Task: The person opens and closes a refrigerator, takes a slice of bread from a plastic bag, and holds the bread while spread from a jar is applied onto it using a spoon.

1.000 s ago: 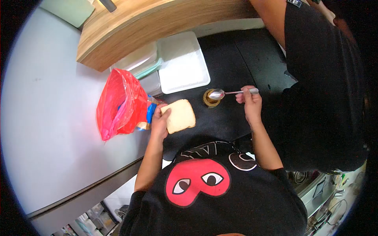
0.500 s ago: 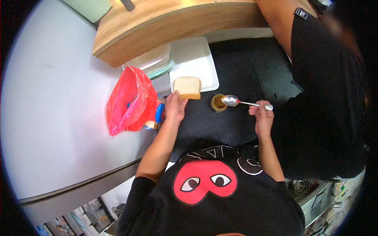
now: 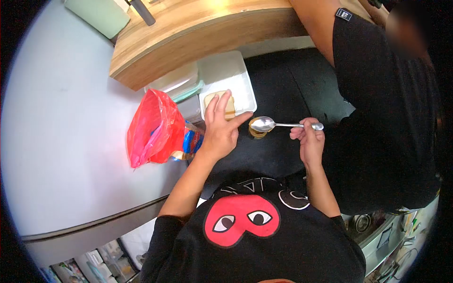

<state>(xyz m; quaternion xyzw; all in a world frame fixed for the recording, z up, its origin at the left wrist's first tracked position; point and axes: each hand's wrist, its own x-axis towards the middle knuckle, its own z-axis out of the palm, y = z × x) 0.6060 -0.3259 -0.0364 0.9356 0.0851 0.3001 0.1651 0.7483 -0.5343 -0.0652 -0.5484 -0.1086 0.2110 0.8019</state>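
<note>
A slice of white bread lies in the near end of a white plastic tray, partly covered by my left hand. That hand is open, its fingers spread over the bread; whether they touch it I cannot tell. My right hand grips the handle of a metal spoon. The spoon's bowl is over a small glass jar with brownish contents, hiding much of its mouth.
A red plastic bag and a blue printed package stand left of my left hand. A lidded container sits behind them, below a wooden shelf. At right, a person in a black shirt stands close to the black worktop.
My left hand has let go of the bread, now lying in the tray, and its fingers have spread. The spoon has stayed above the jar. The view has shifted slightly.
</note>
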